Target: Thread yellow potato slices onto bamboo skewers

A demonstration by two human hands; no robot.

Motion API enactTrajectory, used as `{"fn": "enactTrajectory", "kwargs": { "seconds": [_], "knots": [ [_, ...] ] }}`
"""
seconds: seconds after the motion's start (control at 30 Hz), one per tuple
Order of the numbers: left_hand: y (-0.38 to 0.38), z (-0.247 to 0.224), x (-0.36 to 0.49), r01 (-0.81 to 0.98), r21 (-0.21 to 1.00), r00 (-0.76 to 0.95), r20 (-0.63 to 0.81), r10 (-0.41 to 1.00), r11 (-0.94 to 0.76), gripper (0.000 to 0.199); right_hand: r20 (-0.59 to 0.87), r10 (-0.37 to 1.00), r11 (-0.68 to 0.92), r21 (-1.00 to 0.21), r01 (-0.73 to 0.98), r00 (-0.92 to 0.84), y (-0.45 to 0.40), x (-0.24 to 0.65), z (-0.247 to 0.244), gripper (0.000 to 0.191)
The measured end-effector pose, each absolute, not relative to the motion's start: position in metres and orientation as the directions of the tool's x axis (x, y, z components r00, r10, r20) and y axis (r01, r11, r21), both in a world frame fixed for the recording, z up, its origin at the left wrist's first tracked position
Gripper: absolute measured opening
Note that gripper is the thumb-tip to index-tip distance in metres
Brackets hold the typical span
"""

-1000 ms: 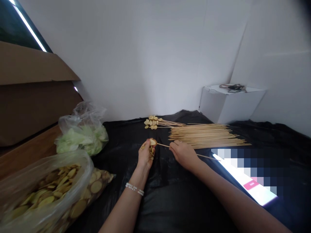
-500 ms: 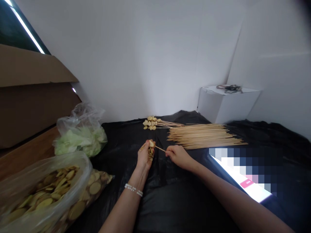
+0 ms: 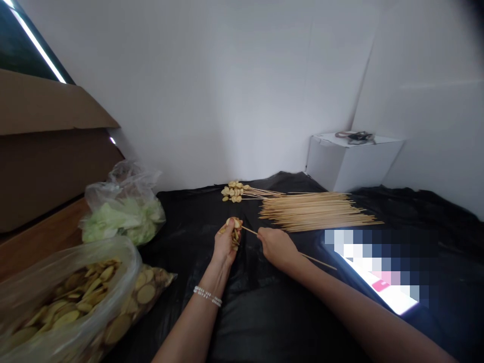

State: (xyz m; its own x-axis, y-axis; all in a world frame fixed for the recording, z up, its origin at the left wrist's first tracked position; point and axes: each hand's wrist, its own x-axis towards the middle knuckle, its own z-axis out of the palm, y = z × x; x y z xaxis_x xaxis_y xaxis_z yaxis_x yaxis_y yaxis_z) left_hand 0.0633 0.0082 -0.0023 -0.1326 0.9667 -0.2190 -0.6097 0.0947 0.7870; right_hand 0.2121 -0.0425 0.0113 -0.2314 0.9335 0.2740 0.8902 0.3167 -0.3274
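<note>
The left hand [image 3: 225, 241] pinches a potato slice [image 3: 234, 222], with more potato slices [image 3: 235, 240] bunched inside its curled fingers. At 3 o'clock from it, the right hand [image 3: 277, 247] pinches a thin wooden skewer [image 3: 249, 231]. The skewer's front end meets the pinched slice; I cannot tell how deep it goes. Its back end pokes out past the right hand at about 4 o'clock.

Just past the left hand, at 12 o'clock, some loaded skewers [image 3: 233, 191] lie on the black sheet [image 3: 260, 322]. A big row of bare skewers [image 3: 317, 212] is at 2 o'clock from the right hand. A lit screen [image 3: 378, 282] is between 3 and 4 o'clock from that hand. From the left hand, a bag of pale green leaves [image 3: 124, 217] sits at 9 o'clock and a big bag of potato slices [image 3: 130, 252] at 8 o'clock.
</note>
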Motion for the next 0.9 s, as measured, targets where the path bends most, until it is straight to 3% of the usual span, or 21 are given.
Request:
{"fn": "enactTrajectory", "kwargs": {
  "seconds": [0.07,0.17,0.27,0.37,0.47,0.57,0.63,0.67,0.73,0.83,0.9],
  "knots": [
    [0.007,-0.001,0.064,-0.604,0.790,-0.115,-0.213,0.970,0.102,0.011,0.196,0.961,0.274,-0.557,0.784,-0.196,-0.039,0.213,0.012,0.021],
    [0.005,0.000,0.066,-0.595,0.796,-0.099,-0.205,0.974,0.107,0.014,-0.050,0.968,0.086,-0.857,0.508,-0.247,-0.033,0.216,0.013,0.023],
    [0.005,0.000,0.069,-0.587,0.805,-0.108,-0.188,0.976,0.090,0.015,-0.156,0.940,-0.025,-0.918,0.396,-0.302,-0.030,0.218,0.012,0.025],
    [0.005,-0.001,0.070,-0.584,0.808,-0.138,-0.193,0.971,0.078,0.015,0.072,0.969,0.203,-0.774,0.600,-0.234,-0.031,0.219,0.011,0.023],
    [0.006,-0.001,0.069,-0.596,0.800,-0.186,-0.216,0.958,0.065,0.012,0.296,0.925,0.348,-0.404,0.846,-0.239,-0.036,0.218,0.010,0.018],
    [0.007,0.001,0.066,-0.617,0.785,-0.213,-0.231,0.949,0.053,0.007,0.333,0.886,0.387,-0.143,0.911,-0.324,-0.042,0.215,0.009,0.021],
    [0.008,0.001,0.064,-0.621,0.781,-0.185,-0.225,0.957,0.064,0.007,0.332,0.884,0.392,-0.143,0.909,-0.330,-0.043,0.213,0.009,0.023],
    [0.007,0.001,0.064,-0.619,0.782,-0.164,-0.216,0.962,0.070,0.007,0.328,0.893,0.385,-0.204,0.900,-0.307,-0.043,0.213,0.009,0.023],
    [0.007,0.001,0.064,-0.613,0.786,-0.132,-0.198,0.971,0.077,0.009,0.265,0.933,0.344,-0.442,0.829,-0.245,-0.041,0.213,0.011,0.023],
    [0.004,-0.001,0.069,-0.608,0.787,-0.085,-0.194,0.977,0.103,0.012,-0.022,0.958,0.133,-0.851,0.508,-0.287,-0.034,0.219,0.013,0.026],
    [0.002,-0.003,0.072,-0.604,0.789,-0.073,-0.198,0.978,0.114,0.014,-0.174,0.905,-0.048,-0.949,0.313,-0.388,-0.030,0.223,0.012,0.027]
  ]
}}
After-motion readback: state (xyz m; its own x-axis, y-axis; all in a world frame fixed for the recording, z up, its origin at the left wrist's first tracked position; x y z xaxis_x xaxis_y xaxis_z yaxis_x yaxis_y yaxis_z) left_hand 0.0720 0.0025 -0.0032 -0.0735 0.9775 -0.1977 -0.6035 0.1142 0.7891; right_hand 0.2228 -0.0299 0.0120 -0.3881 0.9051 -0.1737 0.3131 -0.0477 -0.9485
